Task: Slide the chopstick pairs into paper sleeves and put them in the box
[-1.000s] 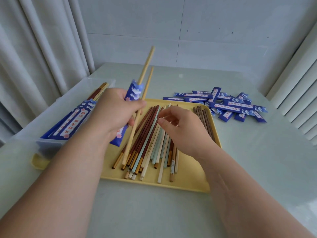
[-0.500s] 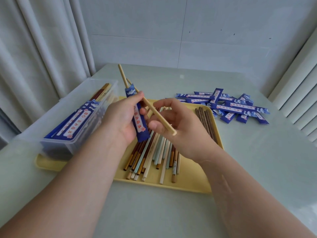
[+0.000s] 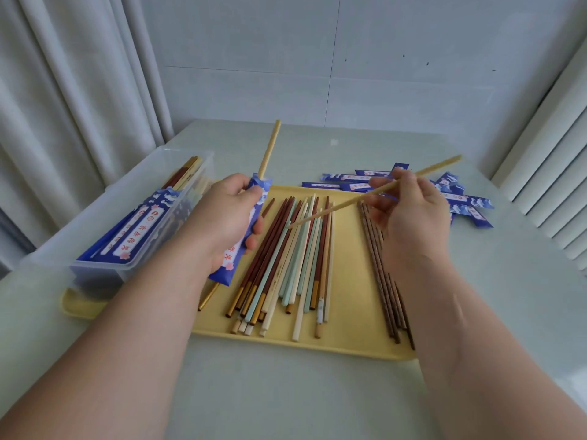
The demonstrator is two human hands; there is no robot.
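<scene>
A blue printed paper sleeve [image 3: 230, 258], with one pale wooden chopstick [image 3: 269, 147] poking out of its top, is gripped in the left hand [image 3: 225, 214] over the yellow plastic tray's [image 3: 349, 296] left side. The right hand [image 3: 409, 217] pinches a matching chopstick [image 3: 333, 208], slanted above loose mixed chopsticks [image 3: 286, 265]. A clear plastic box [image 3: 178, 151] of sleeved pairs stands to the left. Spare blue sleeves [image 3: 467, 198] lie beyond on the pale surface [image 3: 286, 392].

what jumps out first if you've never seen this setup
The hands, mid-frame: the left hand grips a blue sleeve with one pale chopstick poking out its top, and the right hand pinches a second pale chopstick above the yellow tray. Mixed-colour chopsticks lie on the tray; a clear box of sleeved pairs sits left.
</scene>
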